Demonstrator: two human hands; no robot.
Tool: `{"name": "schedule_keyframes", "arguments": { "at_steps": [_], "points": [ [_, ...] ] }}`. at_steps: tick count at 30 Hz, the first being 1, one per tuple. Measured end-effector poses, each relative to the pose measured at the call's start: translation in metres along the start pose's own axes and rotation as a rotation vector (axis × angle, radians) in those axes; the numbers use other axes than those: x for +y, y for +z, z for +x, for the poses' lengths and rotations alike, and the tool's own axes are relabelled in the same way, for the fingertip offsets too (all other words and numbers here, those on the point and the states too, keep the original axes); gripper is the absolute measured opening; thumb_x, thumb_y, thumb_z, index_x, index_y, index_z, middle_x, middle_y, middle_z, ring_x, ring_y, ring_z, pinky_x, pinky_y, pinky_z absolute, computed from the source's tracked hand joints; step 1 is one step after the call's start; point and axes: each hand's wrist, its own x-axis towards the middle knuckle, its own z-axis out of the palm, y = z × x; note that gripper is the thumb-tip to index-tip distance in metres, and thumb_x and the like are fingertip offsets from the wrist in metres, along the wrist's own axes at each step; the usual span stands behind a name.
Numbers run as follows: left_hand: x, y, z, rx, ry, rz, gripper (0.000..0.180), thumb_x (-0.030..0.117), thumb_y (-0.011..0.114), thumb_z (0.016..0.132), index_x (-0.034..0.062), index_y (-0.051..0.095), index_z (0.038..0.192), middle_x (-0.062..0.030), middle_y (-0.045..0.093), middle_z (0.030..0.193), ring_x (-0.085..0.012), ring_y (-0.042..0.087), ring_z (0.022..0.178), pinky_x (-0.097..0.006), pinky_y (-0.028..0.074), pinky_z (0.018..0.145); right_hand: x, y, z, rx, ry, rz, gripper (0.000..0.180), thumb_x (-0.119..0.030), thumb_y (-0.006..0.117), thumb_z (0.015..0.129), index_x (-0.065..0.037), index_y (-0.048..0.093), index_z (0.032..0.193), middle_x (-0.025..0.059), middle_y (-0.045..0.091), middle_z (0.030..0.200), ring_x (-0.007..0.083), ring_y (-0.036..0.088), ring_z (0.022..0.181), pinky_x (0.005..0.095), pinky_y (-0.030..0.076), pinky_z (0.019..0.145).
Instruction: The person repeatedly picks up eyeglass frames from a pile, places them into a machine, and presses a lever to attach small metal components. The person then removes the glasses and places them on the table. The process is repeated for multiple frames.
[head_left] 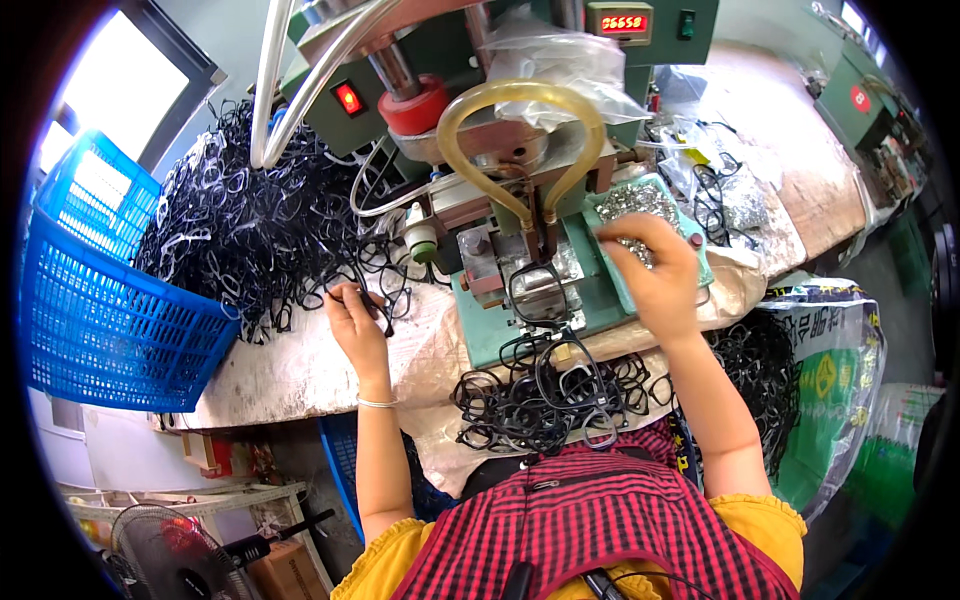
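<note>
My left hand [355,315] grips a black spectacle frame front [380,285] at the near edge of a big heap of black frame fronts [250,215] on the bench. My right hand [655,265] reaches into a green tray [700,262] filled with small silvery metal parts [635,203]; its fingers are bent down among them, and I cannot see whether they pinch one. Between my hands, one black frame front [540,290] lies on the fixture of a green bench machine [500,130]. Several more black frames [540,385] are piled at the bench edge above my lap.
A blue plastic basket [100,300] stands at the left. A yellowish hose loop [520,110] and white tubes hang from the machine. A sack of black frames [790,370] sits at my right. A fan [165,555] stands on the floor below left.
</note>
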Motion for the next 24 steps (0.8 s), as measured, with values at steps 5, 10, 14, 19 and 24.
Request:
{"name": "schedule_keyframes", "arguments": {
  "at_steps": [5,10,14,19,24],
  "points": [
    [-0.013,0.019,-0.039,-0.031,-0.11,-0.288,0.016,0.018,0.055,0.107,0.003,0.058,0.107,-0.0092,0.068,0.097,-0.0144,0.068,0.077,-0.025,0.055,0.067,0.005,0.04,0.003,0.025,0.142,0.252,0.031,-0.005,0.075,0.08,0.0,0.064,0.109,0.0075,0.07,0.095,0.0143,0.067,0.09,0.0288,0.052,0.082],
    [0.039,0.032,-0.046,-0.017,-0.033,-0.41,0.016,0.013,0.055,0.106,-0.0013,0.059,0.11,-0.0154,0.069,0.104,-0.0215,0.071,0.087,-0.033,0.061,0.073,-0.001,0.046,-0.004,0.052,0.193,0.399,0.038,0.0,0.072,0.082,0.002,0.058,0.118,0.005,0.067,0.102,0.0105,0.064,0.094,0.0252,0.049,0.089],
    [0.14,0.049,-0.033,-0.181,0.515,-0.625,0.016,0.015,0.049,0.108,0.005,0.059,0.115,-0.0173,0.067,0.113,-0.0276,0.068,0.101,-0.041,0.059,0.08,-0.011,0.047,0.0,0.005,0.248,0.532,0.043,0.001,0.072,0.083,0.004,0.054,0.122,0.0057,0.068,0.101,0.0098,0.064,0.093,0.0254,0.047,0.091],
    [0.166,0.064,-0.017,-0.199,0.468,-0.516,0.017,0.013,0.048,0.108,-0.0012,0.055,0.113,-0.0221,0.066,0.108,-0.0298,0.068,0.097,-0.042,0.061,0.079,-0.042,0.047,-0.007,-0.013,0.278,0.514,0.046,-0.001,0.07,0.084,0.005,0.052,0.126,0.0109,0.069,0.106,0.0145,0.065,0.098,0.0304,0.048,0.095],
    [0.15,0.07,-0.05,-0.397,0.665,-0.227,0.01,-0.002,0.065,0.091,-0.0005,0.071,0.098,-0.0156,0.076,0.099,-0.0261,0.073,0.091,-0.037,0.057,0.08,-0.038,0.014,-0.002,-0.171,0.13,0.199,0.036,-0.007,0.069,0.084,-0.003,0.064,0.12,0.013,0.069,0.114,0.026,0.065,0.111,0.0369,0.047,0.1]
  ]
}}
